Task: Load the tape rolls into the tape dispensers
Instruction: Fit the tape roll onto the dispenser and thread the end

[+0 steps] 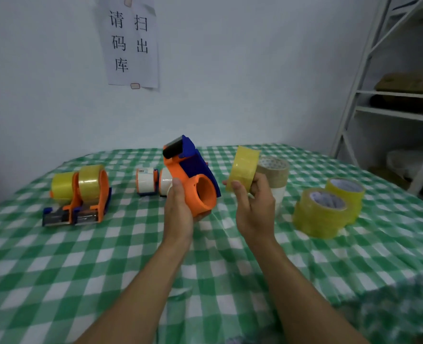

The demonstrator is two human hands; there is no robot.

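head | gripped in left hand: empty dispenser, raised over table, hub facing right | pinched in right hand: yellow tape roll, just beside hub, not touching | judged: square bore to hub, push fully home | around: loaded dispensers left, white-roll dispensers behind, brown roll, spare yellow rolls right; nothing between roll and hub

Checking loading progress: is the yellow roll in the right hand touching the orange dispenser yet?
Apart. The head view shows tablecloth between the yellow roll and the orange dispenser.
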